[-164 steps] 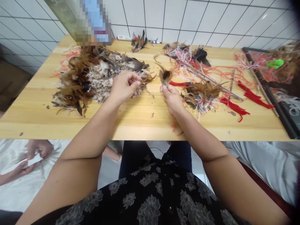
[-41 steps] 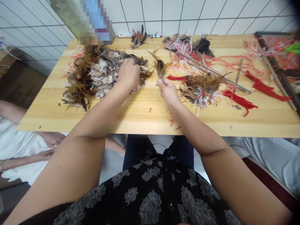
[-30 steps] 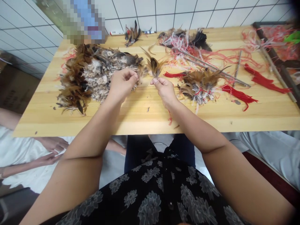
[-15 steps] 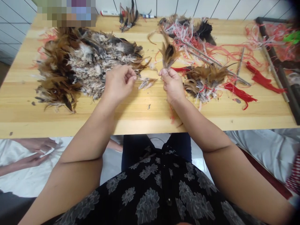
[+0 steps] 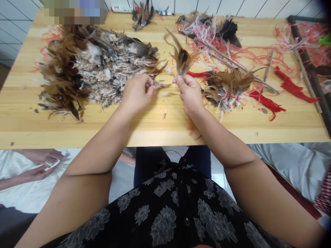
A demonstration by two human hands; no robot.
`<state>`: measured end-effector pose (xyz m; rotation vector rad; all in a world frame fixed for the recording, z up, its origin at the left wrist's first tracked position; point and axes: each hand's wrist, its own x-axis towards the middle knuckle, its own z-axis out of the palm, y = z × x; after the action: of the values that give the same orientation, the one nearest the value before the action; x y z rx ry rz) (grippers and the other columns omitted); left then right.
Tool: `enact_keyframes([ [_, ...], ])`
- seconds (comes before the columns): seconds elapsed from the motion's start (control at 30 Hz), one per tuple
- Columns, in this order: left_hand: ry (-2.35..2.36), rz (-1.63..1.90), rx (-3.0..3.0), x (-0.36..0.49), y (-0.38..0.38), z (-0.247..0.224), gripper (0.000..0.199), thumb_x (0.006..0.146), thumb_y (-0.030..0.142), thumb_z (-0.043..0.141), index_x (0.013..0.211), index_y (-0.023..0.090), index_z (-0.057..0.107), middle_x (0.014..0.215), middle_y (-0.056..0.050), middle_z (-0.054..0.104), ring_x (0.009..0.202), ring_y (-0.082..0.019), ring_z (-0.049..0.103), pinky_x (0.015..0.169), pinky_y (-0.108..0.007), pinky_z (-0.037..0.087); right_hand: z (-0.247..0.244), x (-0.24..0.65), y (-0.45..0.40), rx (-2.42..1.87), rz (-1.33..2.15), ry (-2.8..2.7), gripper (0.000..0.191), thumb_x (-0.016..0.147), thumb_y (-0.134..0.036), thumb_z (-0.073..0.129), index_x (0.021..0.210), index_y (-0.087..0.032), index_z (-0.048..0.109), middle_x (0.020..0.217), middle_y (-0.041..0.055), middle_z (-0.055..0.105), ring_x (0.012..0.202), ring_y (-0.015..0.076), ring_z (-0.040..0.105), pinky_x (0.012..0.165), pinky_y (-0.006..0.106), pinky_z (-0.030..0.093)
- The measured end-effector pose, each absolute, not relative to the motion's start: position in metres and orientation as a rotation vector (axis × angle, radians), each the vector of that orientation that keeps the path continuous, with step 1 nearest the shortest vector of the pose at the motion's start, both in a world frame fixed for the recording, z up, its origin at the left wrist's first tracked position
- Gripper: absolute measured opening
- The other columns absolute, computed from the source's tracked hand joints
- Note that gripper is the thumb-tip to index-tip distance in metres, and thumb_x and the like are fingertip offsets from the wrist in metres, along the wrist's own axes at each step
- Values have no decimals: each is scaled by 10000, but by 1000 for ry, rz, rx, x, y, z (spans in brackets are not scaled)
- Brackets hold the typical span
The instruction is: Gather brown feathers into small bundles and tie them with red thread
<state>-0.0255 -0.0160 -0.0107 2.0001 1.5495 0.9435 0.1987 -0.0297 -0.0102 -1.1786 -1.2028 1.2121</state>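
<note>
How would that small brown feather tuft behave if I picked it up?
The brown feather tuft would probably feel very light: the right hand holds it up with just a pinch at its base. Its thin, curving tips look floppy. Loose wisps on the wooden table suggest it may shed easily.

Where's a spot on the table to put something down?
Bare wood runs along the table's near edge, in front of the big feather pile, left hand and right hand. The far right is crowded with red strings and a feather bunch.
</note>
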Motion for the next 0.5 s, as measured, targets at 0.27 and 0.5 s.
enact_keyframes([
  [0.27,1312,1025,1627,-22,-21,1,753,926,977,832,935,293,517,741,2,626,852,-249,704,735,-421,518,-9,195,-34,-1160,1162,-1202,485,1011,-659,912,835,-231,766,962,27,792,1128,217,750,1124,380,634],
  [0.5,1284,1078,1574,-8,-25,3,719,982,894,901,930,277,534,820,-14,703,879,-257,762,746,-427,584,-10,191,-36,-1134,1206,-1228,465,953,-614,985,784,-224,797,930,31,820,1066,216,769,1075,356,630],
])
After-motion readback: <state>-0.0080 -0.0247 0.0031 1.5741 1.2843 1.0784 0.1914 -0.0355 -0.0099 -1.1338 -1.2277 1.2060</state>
